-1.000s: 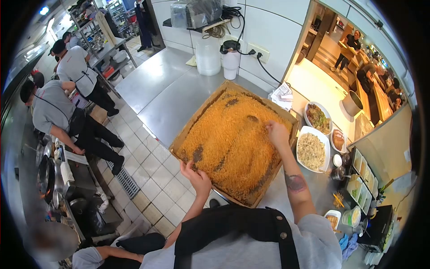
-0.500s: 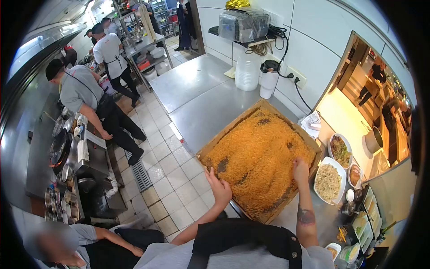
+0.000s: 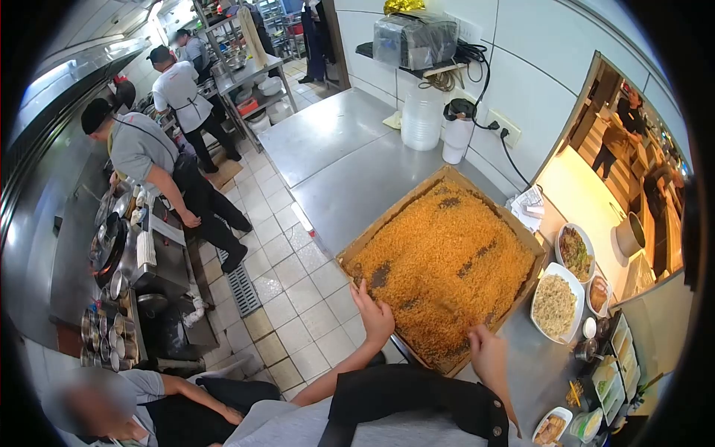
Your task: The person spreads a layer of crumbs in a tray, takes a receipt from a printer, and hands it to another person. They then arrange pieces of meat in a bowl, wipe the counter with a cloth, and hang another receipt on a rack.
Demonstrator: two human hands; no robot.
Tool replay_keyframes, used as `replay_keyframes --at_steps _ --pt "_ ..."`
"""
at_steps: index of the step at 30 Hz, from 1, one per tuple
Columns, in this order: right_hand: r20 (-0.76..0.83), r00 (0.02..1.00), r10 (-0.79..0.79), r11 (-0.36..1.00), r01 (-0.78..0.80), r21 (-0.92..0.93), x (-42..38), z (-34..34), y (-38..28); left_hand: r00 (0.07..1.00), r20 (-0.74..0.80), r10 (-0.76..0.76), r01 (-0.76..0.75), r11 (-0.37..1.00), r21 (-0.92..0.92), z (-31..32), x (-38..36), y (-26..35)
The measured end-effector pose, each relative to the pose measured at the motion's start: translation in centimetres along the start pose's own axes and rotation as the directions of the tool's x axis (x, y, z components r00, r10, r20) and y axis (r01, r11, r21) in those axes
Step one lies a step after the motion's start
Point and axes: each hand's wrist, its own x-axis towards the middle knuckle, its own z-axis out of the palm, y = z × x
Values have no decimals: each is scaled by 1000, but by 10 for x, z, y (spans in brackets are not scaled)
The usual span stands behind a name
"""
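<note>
A shallow cardboard tray (image 3: 497, 198) lined with dark material rests on the steel counter, spread with golden-orange crumbs (image 3: 439, 261). Dark patches of the bottom show through in places. My left hand (image 3: 375, 319) grips the tray's near-left rim, with fingertips over its edge. At the near side, my right hand (image 3: 487, 350) touches the surface of the crumbs, its fingers curled and pressed together. Whether any crumbs are between those fingers is hidden.
Right of the tray are a white bowl of rice (image 3: 557, 305) and a bowl of meat and greens (image 3: 576, 252). Stacked plastic tubs (image 3: 422, 119) and a lidded cup (image 3: 456, 134) stand by the wall. One person (image 3: 153, 160) works at the stoves; another sits at lower left.
My right hand has moved from the tray's right side toward its near edge, and the crumbs there lie differently. My left hand stays on the rim. The view has shifted slightly.
</note>
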Motion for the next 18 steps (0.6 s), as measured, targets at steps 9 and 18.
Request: replay_keyframes --at_steps 9,18 --pt "134 991 28 991 -10 -132 2 32 30 1000 5 15 -15 999 45 -4 1 5" --pt "-144 985 100 946 -138 -292 88 28 72 1000 -4 18 -17 990 142 -2 -1 -5"
